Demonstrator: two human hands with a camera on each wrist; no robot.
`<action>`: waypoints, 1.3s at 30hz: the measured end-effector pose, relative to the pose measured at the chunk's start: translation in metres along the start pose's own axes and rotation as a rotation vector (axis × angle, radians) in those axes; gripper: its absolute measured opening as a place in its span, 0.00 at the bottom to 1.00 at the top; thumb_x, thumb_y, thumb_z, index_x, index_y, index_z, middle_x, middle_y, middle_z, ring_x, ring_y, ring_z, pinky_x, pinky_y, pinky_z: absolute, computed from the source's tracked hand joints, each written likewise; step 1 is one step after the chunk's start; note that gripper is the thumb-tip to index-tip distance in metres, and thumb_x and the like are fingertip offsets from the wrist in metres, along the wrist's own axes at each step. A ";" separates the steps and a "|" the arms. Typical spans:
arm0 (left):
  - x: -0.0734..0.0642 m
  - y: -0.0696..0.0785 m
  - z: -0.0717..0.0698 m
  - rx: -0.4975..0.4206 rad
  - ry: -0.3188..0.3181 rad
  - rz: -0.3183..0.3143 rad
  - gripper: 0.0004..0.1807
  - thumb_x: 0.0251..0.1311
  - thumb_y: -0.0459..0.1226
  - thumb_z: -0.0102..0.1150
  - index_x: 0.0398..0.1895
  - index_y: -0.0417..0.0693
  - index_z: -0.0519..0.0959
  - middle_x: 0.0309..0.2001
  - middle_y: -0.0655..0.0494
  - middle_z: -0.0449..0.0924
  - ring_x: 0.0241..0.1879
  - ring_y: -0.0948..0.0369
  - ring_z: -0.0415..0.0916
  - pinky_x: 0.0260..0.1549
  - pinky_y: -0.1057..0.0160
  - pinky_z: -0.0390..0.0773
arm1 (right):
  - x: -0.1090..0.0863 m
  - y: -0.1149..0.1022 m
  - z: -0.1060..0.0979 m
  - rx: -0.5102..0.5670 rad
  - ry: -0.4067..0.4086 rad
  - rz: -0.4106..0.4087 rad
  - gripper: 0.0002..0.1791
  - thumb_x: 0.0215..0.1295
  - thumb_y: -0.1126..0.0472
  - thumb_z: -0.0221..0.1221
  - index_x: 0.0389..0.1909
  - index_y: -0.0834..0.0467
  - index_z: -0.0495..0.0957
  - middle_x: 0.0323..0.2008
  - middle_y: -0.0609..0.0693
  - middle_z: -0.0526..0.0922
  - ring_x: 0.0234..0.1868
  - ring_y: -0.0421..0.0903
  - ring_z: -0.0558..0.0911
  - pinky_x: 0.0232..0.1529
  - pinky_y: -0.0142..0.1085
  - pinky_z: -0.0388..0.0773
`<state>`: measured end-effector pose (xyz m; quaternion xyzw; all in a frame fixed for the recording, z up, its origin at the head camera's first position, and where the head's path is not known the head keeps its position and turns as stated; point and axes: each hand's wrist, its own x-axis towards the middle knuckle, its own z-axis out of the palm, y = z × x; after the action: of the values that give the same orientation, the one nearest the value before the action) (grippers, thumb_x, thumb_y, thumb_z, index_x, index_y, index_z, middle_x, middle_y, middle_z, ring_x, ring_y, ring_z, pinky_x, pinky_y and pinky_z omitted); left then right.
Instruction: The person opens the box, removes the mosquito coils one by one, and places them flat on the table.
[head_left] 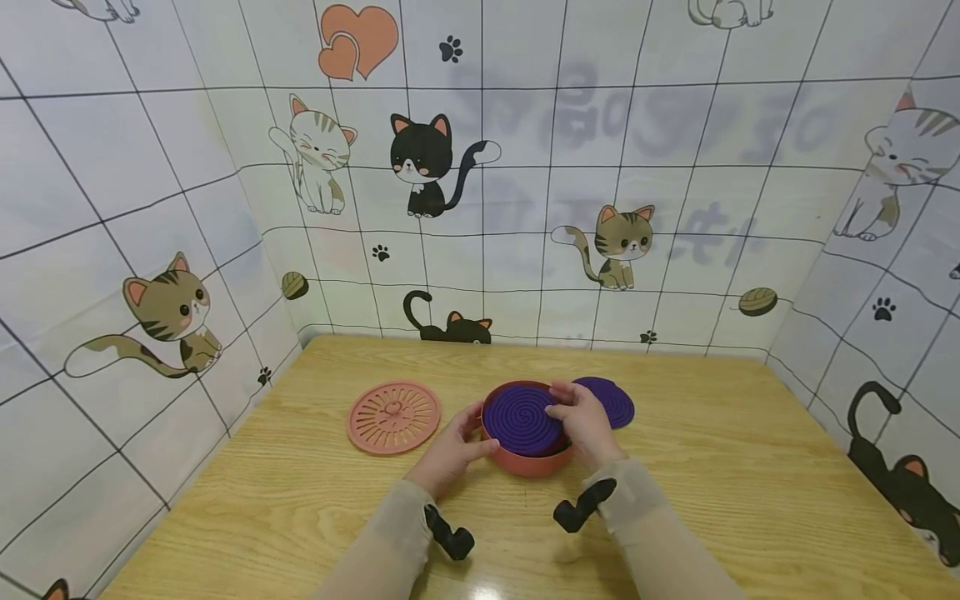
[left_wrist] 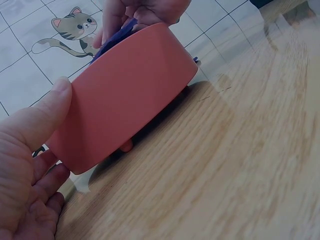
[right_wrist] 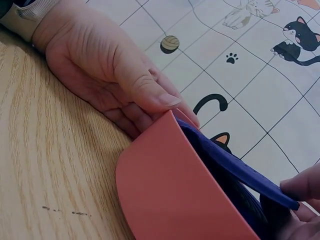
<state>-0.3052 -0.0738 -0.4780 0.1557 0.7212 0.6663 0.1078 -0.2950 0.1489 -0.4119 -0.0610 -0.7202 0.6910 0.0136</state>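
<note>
A round coral-pink container [head_left: 533, 465] stands on the table, with a purple spiral coil [head_left: 522, 419] tilted at its mouth. My left hand [head_left: 452, 450] grips the container's left side, thumb at the rim; the left wrist view shows that thumb on the smooth outer wall [left_wrist: 125, 95]. With thumb and fingers my right hand [head_left: 585, 422] pinches the coil's right edge. In the right wrist view the purple coil [right_wrist: 240, 167] slants, its far edge down inside the rim and its pinched edge raised. What lies under it is mostly hidden in shadow.
A slotted coral-pink lid [head_left: 393, 417] with a small knob lies left of the container. Another purple coil [head_left: 611, 402] lies flat behind my right hand. Walls printed with cartoon cats [head_left: 422, 162] border the wooden table [head_left: 697, 467] at the back and sides.
</note>
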 end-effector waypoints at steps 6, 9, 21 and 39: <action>0.000 -0.001 0.000 0.001 -0.002 0.007 0.45 0.56 0.42 0.69 0.74 0.49 0.56 0.69 0.50 0.62 0.69 0.51 0.57 0.64 0.51 0.63 | 0.002 0.002 -0.001 0.030 -0.026 0.036 0.29 0.66 0.73 0.53 0.68 0.66 0.61 0.64 0.63 0.67 0.64 0.56 0.66 0.65 0.49 0.63; 0.000 -0.001 0.000 -0.003 -0.001 0.004 0.44 0.56 0.41 0.69 0.74 0.50 0.56 0.70 0.51 0.62 0.69 0.52 0.57 0.64 0.51 0.62 | 0.003 0.002 -0.003 0.060 -0.064 0.062 0.30 0.68 0.72 0.52 0.70 0.66 0.59 0.65 0.64 0.65 0.64 0.55 0.67 0.64 0.48 0.64; -0.001 0.001 -0.001 -0.003 0.000 0.000 0.44 0.56 0.41 0.69 0.74 0.49 0.56 0.70 0.51 0.61 0.70 0.52 0.55 0.66 0.50 0.59 | 0.005 -0.005 -0.016 0.062 -0.214 0.125 0.32 0.69 0.70 0.50 0.73 0.62 0.55 0.68 0.64 0.63 0.49 0.47 0.79 0.43 0.37 0.80; -0.003 0.004 0.001 -0.006 -0.003 0.003 0.45 0.57 0.40 0.68 0.74 0.48 0.54 0.71 0.47 0.59 0.70 0.49 0.54 0.65 0.48 0.61 | 0.005 -0.004 -0.017 0.066 -0.254 0.147 0.31 0.67 0.70 0.53 0.70 0.62 0.58 0.52 0.61 0.76 0.37 0.48 0.84 0.32 0.39 0.83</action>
<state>-0.3024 -0.0740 -0.4744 0.1577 0.7187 0.6686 0.1083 -0.2986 0.1661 -0.4073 -0.0252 -0.6865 0.7156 -0.1262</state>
